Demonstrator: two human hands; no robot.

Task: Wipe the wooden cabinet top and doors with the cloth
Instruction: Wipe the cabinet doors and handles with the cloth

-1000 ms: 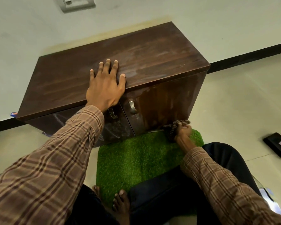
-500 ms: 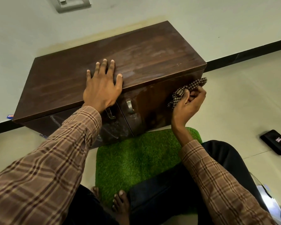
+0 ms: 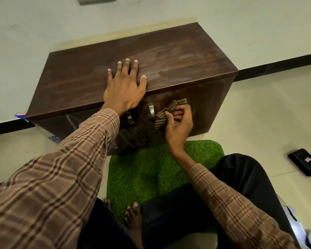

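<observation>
Wiping is under way on the right-hand door (image 3: 196,108) of the wooden cabinet (image 3: 133,69), as the head view shows it: the right hand (image 3: 178,123) has its fingers (image 3: 179,115) curled round a bunched checked cloth (image 3: 166,112) and holds it against the door panel, just beside the right metal handle (image 3: 151,111). The left hand (image 3: 124,88) lies flat on the cabinet top, fingers straight and spread, holding nothing, its palm near the front edge. I judge the cloth to be light, soft and limp, so it is best taken as a wad in the fist, as now, with a loose corner free to trail; the cabinet looks heavy and stiff, and its glossy doors probably let the cloth slide easily, which is likely why the flat hand steadies it. Pale smears show on the top towards the right, though whether they are dust or damp I cannot tell. The left door is largely hidden by the plaid sleeve (image 3: 61,177), and its handle (image 3: 129,118) only partly shows. The cabinet's lower edge on the right meets a green grass mat (image 3: 151,168); the far side and back are out of sight. A dark flat object (image 3: 305,161) lies on the floor, well apart, too small to name.
</observation>
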